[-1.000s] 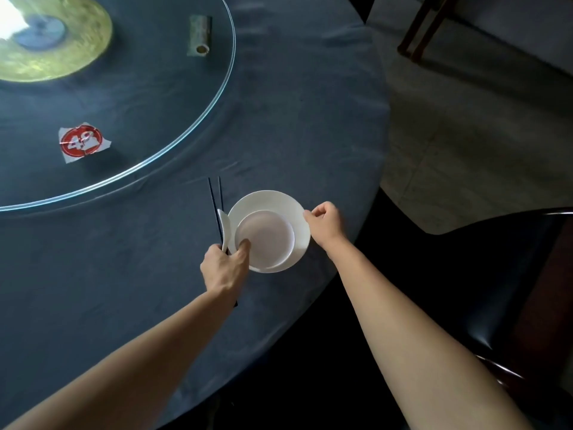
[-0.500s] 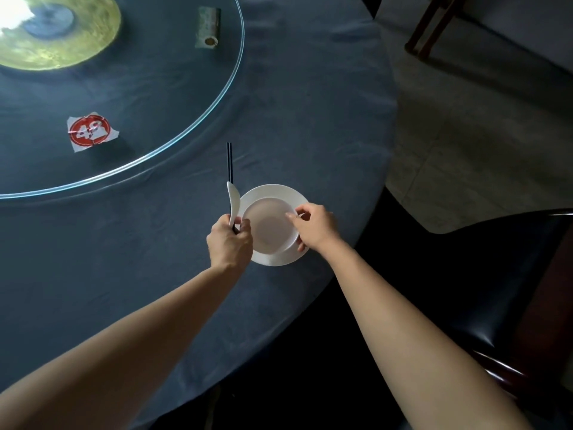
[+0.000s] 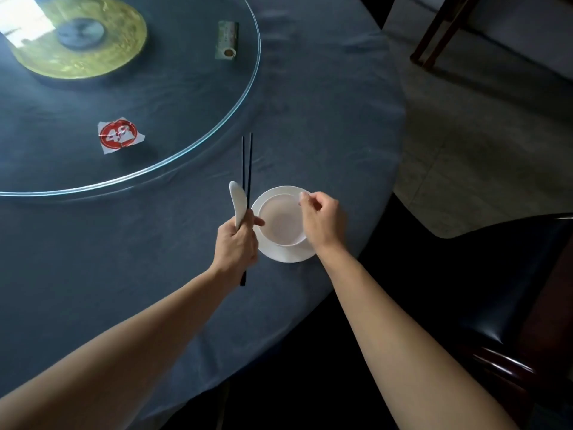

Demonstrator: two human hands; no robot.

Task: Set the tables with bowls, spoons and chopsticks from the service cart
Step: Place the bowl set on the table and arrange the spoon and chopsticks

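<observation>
A white bowl (image 3: 280, 221) sits on a white saucer (image 3: 279, 252) on the dark blue tablecloth (image 3: 310, 125), near the table's right edge. My right hand (image 3: 321, 220) pinches the bowl's far right rim with thumb and fingertips. My left hand (image 3: 237, 245), just left of the saucer, grips a white spoon (image 3: 237, 198) and a pair of black chopsticks (image 3: 247, 162) together. The spoon and chopsticks point away from me; the chopstick ends stick out below my fist.
A glass turntable (image 3: 235, 100) covers the table's middle, with a gold disc (image 3: 124, 54), a green toothpick holder (image 3: 227, 40) and a red number card (image 3: 119, 136) on it. A dark chair (image 3: 508, 305) stands at the right, tiled floor (image 3: 483, 144) beyond.
My right hand moved from the saucer's right edge onto the bowl's rim. My left hand let go of the saucer's edge and raised the spoon and chopsticks more upright.
</observation>
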